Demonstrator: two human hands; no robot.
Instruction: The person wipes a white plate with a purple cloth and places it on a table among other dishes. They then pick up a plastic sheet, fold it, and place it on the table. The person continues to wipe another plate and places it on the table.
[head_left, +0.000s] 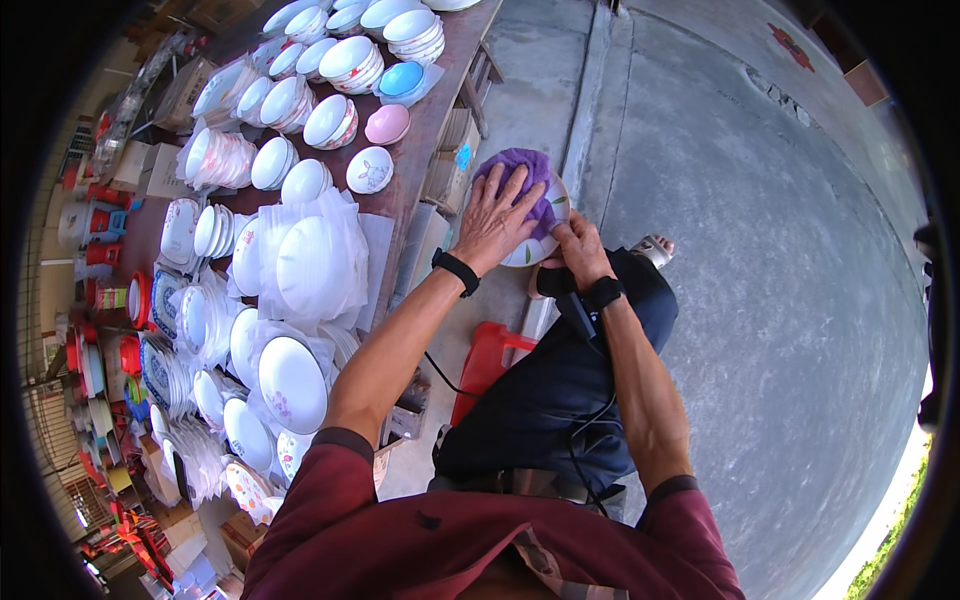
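My right hand (584, 250) grips the rim of a white plate (526, 253) with green leaf marks, thumb on its upper face. On that face lies a bunched purple cloth (529, 159), covering much of the plate. My left hand (496, 214) rests over the cloth with fingers spread, pressing it against the plate. The plate is held out in front of me, above the floor and right of the table. Dark bands circle both wrists.
At left, a long dark table (405, 161) carries stacked bowls (351, 64), a pink bowl (388, 124), a blue bowl (402, 77) and plates in wrapping (315, 262). A red plastic stool (480, 360) stands by my legs. Cartons (450, 165) sit under the table edge. Cables hang near my lap.
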